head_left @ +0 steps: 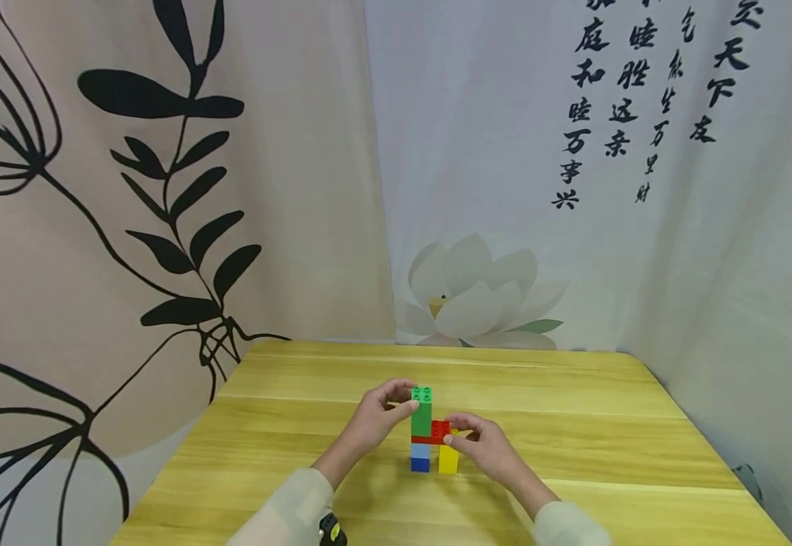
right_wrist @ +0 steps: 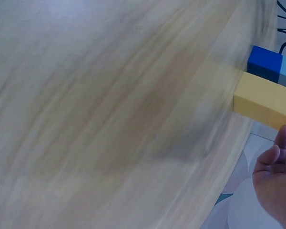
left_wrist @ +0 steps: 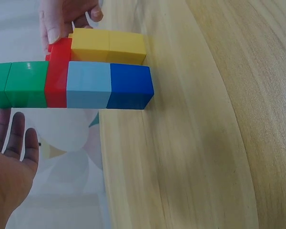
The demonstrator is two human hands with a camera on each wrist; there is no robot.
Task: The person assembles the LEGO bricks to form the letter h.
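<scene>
A small structure of toy building bricks stands on the table. Its left column has a blue brick [left_wrist: 131, 86] at the bottom and a light blue brick [left_wrist: 88, 85] above. Yellow bricks [head_left: 447, 460] form the right column. A red brick [head_left: 440, 429] bridges both columns, and two stacked green bricks [head_left: 422, 417] rise from its left end. My left hand [head_left: 374, 413] holds the green bricks near the top, thumb in front and fingers behind. At the red brick's right end, my right hand [head_left: 483, 446] pinches with thumb and index finger; the right wrist view cuts off this contact.
The wooden table [head_left: 287, 409] extends around the structure on all sides. Behind it hang printed curtains [head_left: 314, 189] with black plants, a lotus and writing. A dark wristband device [head_left: 331, 529] shows at the left sleeve.
</scene>
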